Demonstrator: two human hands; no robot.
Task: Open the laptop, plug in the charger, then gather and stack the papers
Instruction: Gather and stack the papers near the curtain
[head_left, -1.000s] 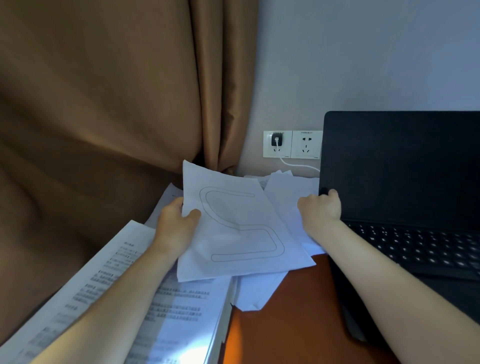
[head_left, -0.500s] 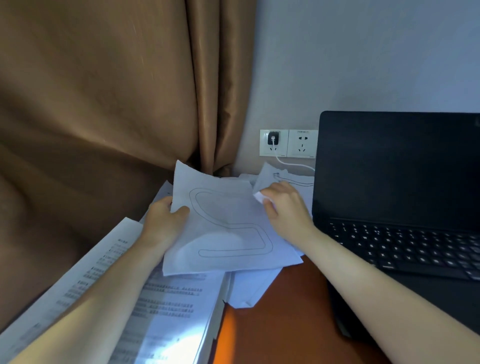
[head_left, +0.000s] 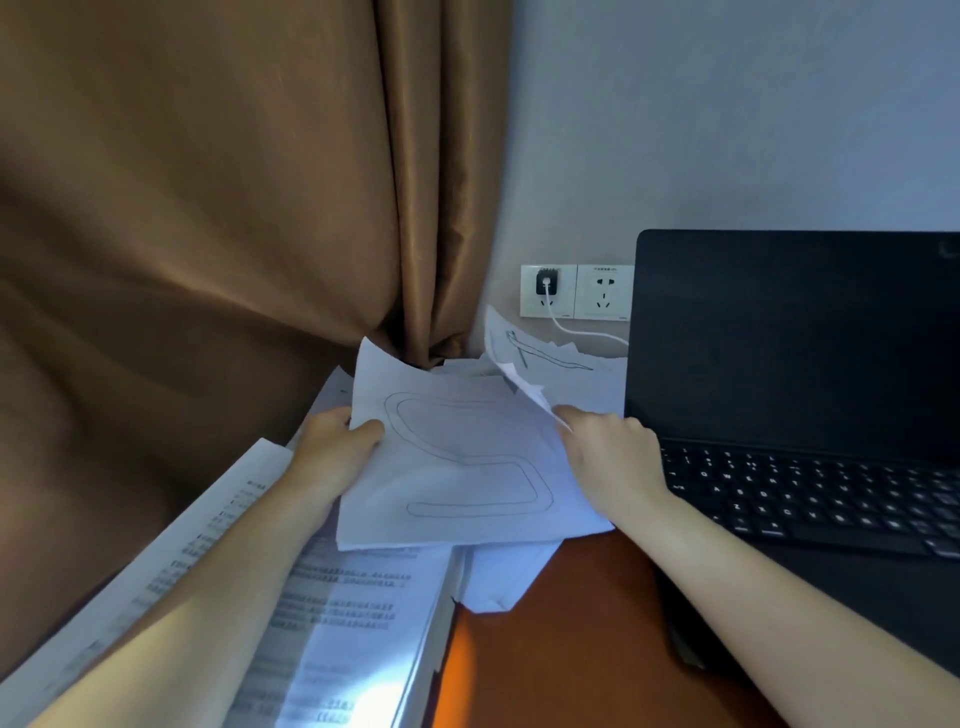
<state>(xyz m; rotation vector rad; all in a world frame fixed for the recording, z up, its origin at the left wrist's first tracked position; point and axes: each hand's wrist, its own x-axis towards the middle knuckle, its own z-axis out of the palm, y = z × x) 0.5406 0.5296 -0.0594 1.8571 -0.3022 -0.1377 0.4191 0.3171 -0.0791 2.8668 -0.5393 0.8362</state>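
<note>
My left hand (head_left: 332, 449) grips the left edge of a white sheet with a looped line drawing (head_left: 467, 467), thumb on top. My right hand (head_left: 608, 457) pinches the edge of a second drawn sheet (head_left: 550, 364), which is lifted and curls up beside the first. More loose papers (head_left: 498, 582) lie under them. The black laptop (head_left: 795, 338) stands open on the right with its screen dark. A black charger (head_left: 547, 285) sits in the wall socket, its white cable (head_left: 582, 332) running behind the papers toward the laptop.
A thick stack of printed text pages (head_left: 322, 613) lies at lower left under my left forearm. The brown curtain (head_left: 208, 208) hangs along the left. The orange-brown desk (head_left: 561, 649) shows between papers and laptop. A second wall socket (head_left: 603, 291) has nothing in it.
My right hand left the laptop's edge, moved left to the papers and now lifts the second drawn sheet by its edge. My left hand keeps holding the looped-drawing sheet.
</note>
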